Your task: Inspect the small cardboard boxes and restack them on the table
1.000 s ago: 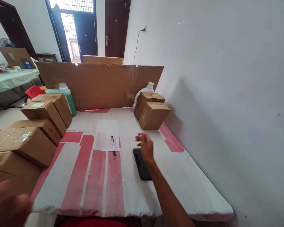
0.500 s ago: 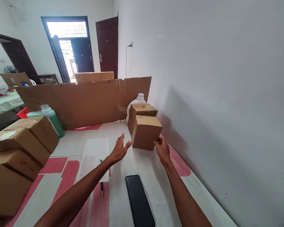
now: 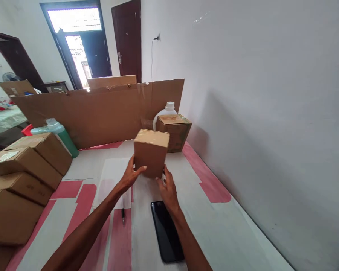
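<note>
Between my two hands is a small brown cardboard box (image 3: pixel 150 154), upright and slightly tilted. My left hand (image 3: pixel 131 173) grips its left side, with the thumb across the front face. My right hand (image 3: pixel 167 187) holds the lower right corner, its fingers curled at the edge. Behind the box to the right stands a second cardboard box (image 3: pixel 177 133), with a white jug (image 3: pixel 168 109) partly hidden behind it. A black phone (image 3: pixel 166 233) lies under my right forearm. To its left are a pen (image 3: pixel 123 216) and a white sheet of paper (image 3: pixel 110 171).
Several cardboard boxes (image 3: pixel 31 162) are stacked on the left, beside a green bottle (image 3: pixel 64 139). A long upright cardboard panel (image 3: pixel 101 116) crosses the table's back. The white wall (image 3: pixel 257 113) runs close along the right side of the red and white tablecloth (image 3: pixel 214 188).
The small box has moved left, away from the second box, and now sits between both hands. My left hand has closed on it. The view has tipped slightly downward.
</note>
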Motion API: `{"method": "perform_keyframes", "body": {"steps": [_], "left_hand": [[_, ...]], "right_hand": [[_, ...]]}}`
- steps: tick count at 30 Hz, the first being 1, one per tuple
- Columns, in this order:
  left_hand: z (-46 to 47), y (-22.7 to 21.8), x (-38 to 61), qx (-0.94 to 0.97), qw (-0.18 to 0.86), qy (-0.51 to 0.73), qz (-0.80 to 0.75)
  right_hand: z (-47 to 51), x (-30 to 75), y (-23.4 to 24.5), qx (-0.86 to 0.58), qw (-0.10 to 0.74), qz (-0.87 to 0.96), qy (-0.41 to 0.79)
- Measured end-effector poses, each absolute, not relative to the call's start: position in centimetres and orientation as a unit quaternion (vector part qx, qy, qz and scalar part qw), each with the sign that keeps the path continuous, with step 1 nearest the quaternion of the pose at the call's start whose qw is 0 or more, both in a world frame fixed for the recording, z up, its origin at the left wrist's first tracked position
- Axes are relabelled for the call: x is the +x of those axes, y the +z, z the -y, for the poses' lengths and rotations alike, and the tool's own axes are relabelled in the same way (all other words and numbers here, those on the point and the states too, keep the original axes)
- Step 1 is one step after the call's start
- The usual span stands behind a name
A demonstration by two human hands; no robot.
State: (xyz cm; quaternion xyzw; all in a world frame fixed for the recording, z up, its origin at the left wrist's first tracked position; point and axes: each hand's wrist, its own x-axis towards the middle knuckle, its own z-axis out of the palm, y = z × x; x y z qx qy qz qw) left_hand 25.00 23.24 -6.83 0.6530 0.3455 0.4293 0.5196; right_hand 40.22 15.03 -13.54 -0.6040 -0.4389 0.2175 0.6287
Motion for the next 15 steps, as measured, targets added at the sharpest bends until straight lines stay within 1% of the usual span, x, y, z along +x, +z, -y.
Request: {"method": "perform_keyframes", "body": {"steps": [4,8,11,15], "left_hand": [[-20.8,-5.8,13.5,0.612,0.461,0.478,-0.430],[-16.5,-6.0,4.5,0.564,0.397,0.507,-0.516],[-13.1,-7.6,1.1,0.543,0.376,0.511,-0.550],[-10.5,-10.1,0.5,0.543,0.381,0.506,-0.551]], "right_hand": [[-11.6,29.2,-12.8,-0.534,0.593,0.548,0.251],[-8.5,20.6,-14.2,-0.498,0.557,0.587,0.312],[-8.1,18.1,-16.0,-0.489,0.549,0.586,0.341],[-9.2,18.0,-17.0,-0.511,0.549,0.558,0.354]]}}
